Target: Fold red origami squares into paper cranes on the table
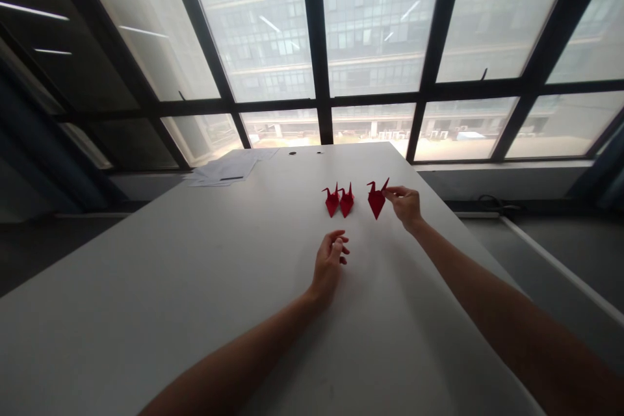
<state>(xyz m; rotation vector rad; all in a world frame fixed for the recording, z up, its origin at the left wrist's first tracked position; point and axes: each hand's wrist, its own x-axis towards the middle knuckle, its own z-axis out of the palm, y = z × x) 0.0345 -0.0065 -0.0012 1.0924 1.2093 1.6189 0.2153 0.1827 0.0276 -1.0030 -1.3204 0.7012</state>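
Observation:
A red origami crane (pixel 376 202) is pinched at its right side, near the raised tail, by the fingertips of my right hand (pixel 405 205). Two more red cranes stand close together on the table to its left: a left crane (pixel 331 202) and a right crane (pixel 346 201). My left hand (pixel 331 263) rests on the table nearer to me, below those two cranes and apart from them. Its fingers are loosely curled and spread, with nothing in them.
The white table (pixel 205 286) narrows toward the windows. Loose sheets of paper (pixel 221 168) with a dark pen (pixel 231 178) lie at its far left. Two small dark round spots (pixel 292 153) show near the far edge. A cable (pixel 497 203) lies beyond the table at right.

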